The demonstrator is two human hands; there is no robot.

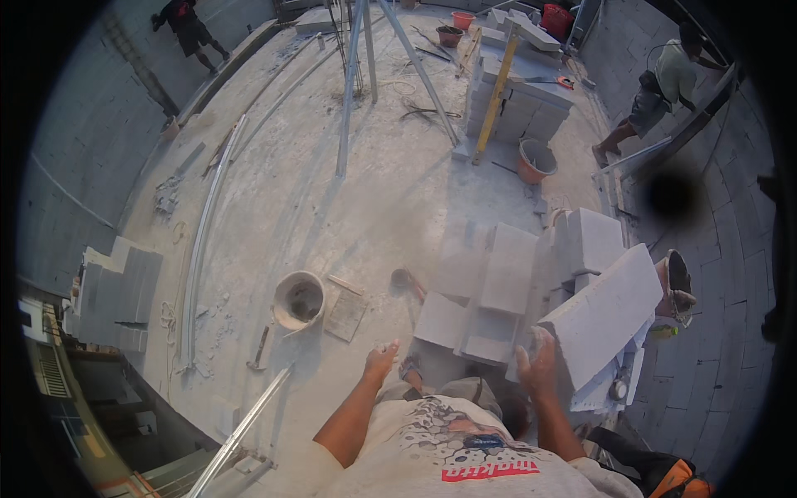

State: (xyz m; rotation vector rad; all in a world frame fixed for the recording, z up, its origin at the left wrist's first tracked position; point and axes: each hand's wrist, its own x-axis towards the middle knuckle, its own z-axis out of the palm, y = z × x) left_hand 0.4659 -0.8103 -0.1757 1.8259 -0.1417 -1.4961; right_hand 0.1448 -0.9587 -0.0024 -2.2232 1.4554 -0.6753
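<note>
Biggest first: dusty pale floor [365,216], then the grey block wall [714,290] along the right side. Far stack of blocks [531,116], a yellow level [498,95] leaning on it.

Main item: the large white block [602,311], at the wearer's right, lying tilted on top of an uneven pile [602,390], near end lower left. Lower blocks [508,266] sit on the floor just left of it. Pale bucket [282,290] stands on the floor ahead and left, a flat board [344,315] beside it.

Hands: right hand [540,365] at the block's near end, thumb apart from the fingers, wide, not wrapped round anything; from where I stand I can't tell whether the palm presses the block or just overlaps it. Left hand [382,363] hangs above the floor, fingers half curled, nothing in it.

Risks, my judgement: one-sided push on that near end could slide the slanted block off the pile, since the support looks uneven and the left hand is well away from it. Fingers could get pinched underneath, or a corner could chip. Hammer [260,349] loose on the floor, possible trip. Smallest: a tape roll [618,389] on the pile, easily knocked down if the blocks shift.
</note>
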